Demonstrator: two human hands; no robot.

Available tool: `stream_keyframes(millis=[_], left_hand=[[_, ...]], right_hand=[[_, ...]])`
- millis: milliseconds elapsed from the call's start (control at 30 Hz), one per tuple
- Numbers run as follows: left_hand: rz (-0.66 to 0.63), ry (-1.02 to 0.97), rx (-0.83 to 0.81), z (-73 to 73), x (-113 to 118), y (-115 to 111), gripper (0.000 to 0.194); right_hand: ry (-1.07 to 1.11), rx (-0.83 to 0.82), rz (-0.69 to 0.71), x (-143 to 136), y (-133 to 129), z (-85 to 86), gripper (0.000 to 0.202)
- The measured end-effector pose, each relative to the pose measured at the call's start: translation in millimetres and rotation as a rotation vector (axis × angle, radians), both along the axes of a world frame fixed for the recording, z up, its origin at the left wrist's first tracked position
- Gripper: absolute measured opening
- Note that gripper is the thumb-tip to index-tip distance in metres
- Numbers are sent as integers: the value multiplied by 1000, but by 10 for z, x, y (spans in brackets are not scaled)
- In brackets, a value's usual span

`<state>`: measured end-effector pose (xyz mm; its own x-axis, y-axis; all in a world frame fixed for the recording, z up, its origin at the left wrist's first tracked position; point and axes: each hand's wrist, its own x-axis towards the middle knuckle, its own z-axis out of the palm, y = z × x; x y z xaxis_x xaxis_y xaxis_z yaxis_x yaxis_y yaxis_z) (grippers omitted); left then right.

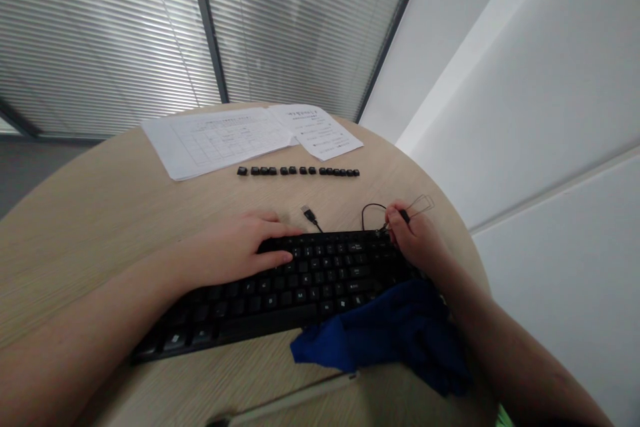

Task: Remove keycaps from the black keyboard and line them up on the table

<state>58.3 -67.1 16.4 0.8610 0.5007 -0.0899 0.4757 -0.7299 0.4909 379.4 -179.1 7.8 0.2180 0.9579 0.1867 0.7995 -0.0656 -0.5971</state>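
A black keyboard lies across the table at a slant. My left hand rests flat over its upper rows, fingers stretched out, pressing or steadying it. At the keyboard's far right corner my right hand is closed around a wire keycap puller with a black grip. Thin wire loops stick out past the hand to the upper right, and the other end reaches the top row of keys. Contact with a particular key is too small to make out. A blue cloth covers part of the keyboard's lower right.
Loose black keycaps stand in a row beyond the keyboard. Printed papers lie farther back. A USB plug on its cable sits behind the keyboard. A slim stick-like tool lies near the front edge. White wall on the right.
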Motion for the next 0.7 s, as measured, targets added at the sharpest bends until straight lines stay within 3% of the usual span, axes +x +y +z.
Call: stream_keyframes(millis=[233, 700], left_hand=[[8, -9, 4, 10, 3, 0, 44], [13, -33, -15, 17, 8, -6, 45]], right_hand=[[-70, -18, -24, -64, 11, 83, 29], [-101, -70, -14, -105, 33, 83, 30]])
